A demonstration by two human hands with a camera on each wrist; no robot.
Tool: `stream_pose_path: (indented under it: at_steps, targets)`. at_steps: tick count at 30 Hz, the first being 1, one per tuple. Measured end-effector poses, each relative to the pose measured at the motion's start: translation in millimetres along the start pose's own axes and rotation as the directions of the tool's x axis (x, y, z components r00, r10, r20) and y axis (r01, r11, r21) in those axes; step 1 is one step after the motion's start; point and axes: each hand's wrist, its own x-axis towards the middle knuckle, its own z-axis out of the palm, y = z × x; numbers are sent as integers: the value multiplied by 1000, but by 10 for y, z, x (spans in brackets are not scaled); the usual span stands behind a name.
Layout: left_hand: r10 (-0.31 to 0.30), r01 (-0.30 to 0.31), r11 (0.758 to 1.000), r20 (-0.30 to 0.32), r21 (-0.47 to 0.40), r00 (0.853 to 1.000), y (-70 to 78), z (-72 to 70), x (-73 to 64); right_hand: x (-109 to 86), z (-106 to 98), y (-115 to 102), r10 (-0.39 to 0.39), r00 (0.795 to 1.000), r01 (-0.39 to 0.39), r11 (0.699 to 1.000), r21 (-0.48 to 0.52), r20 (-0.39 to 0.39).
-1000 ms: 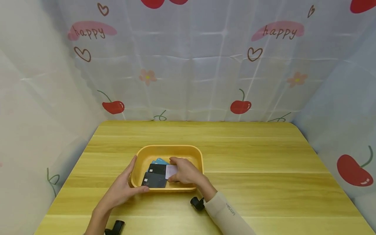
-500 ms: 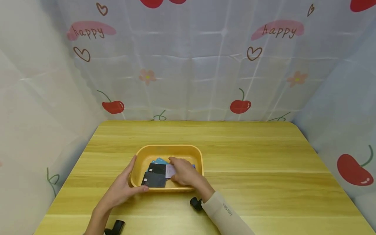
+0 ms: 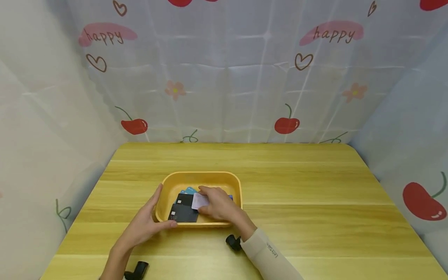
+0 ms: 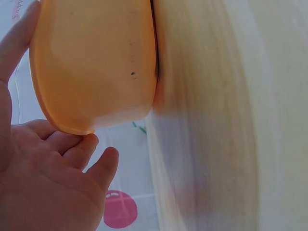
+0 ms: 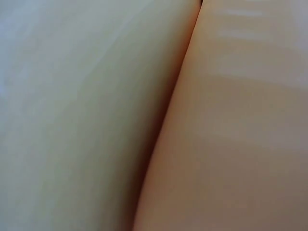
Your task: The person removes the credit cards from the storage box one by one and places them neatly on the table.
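Gathering, seemingly: right hand (image 3: 219, 203) pinches pale card (image 3: 200, 201) at edge of black cards (image 3: 183, 214), mid-yellow tray (image 3: 210, 179); left hand (image 3: 145, 224) grips tray's left end. Next likely calls for squaring edges.

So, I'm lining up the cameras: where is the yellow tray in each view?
Head: yellow tray, below and slightly left of centre.
Left wrist: its outer wall, upper left, touching the left hand.
Right wrist: blurred, filling the right side.
Shared landmark: wooden tabletop.
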Motion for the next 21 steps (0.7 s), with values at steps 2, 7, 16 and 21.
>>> stream_pose_path:
  at_steps: [2, 7, 16, 21]
  targets:
    - [-4, 4, 1000, -1, 1, 1000, -3, 1, 3, -5, -2, 7, -9, 1000, 9, 1000, 4, -3]
    - [0, 0, 1000, 2, -2, 1000, 0, 5, 16, -9, -11, 17, -34, 999, 34, 999, -14, -9]
    - [2, -2, 1000, 3, -6, 1000, 28, -3, 5, -35, -27, -18, -77, 997, 76, 995, -57, -11]
    - [-2, 2, 1000, 6, -9, 1000, 33, -8, 5, -45, -37, -24, -76, 997, 75, 995, -72, -11]
